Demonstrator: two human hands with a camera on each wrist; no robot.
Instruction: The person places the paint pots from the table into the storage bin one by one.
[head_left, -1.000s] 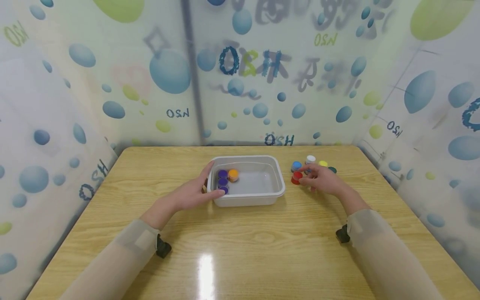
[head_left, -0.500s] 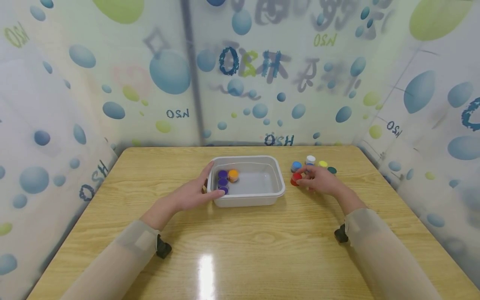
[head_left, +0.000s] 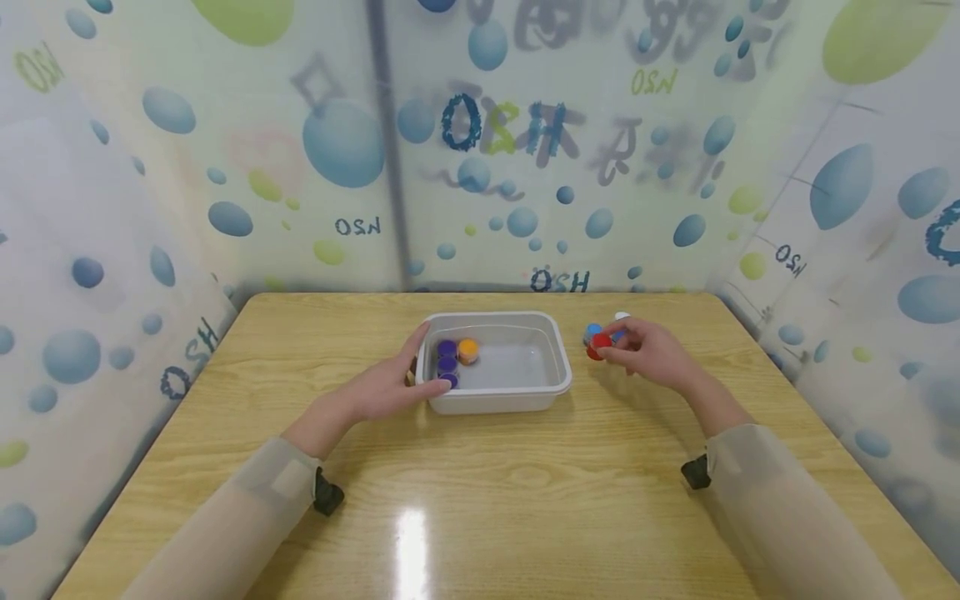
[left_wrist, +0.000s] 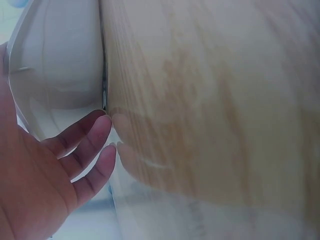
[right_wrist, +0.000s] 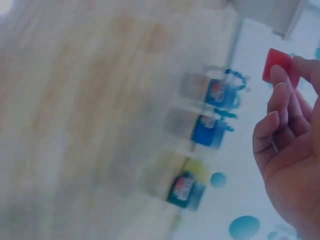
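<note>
My left hand holds the left end of a white plastic tub, thumb along the front rim and index finger at the left rim. In the left wrist view its other fingers bend loosely beside the tub's base. Several purple-lidded jars and an orange-lidded jar sit inside, at the left. Right of the tub, my right hand pinches a small red jar between thumb and fingers. The right wrist view shows this jar raised off the table.
A light blue jar and a white-lidded jar stand behind the right hand. The right wrist view also shows a green jar and a yellow one. Patterned curtains surround the wooden table.
The right hand has taken hold of the red jar and lifted it, moving slightly up and to the right. It now covers the yellow and green lids in the head view. The left hand stays put.
</note>
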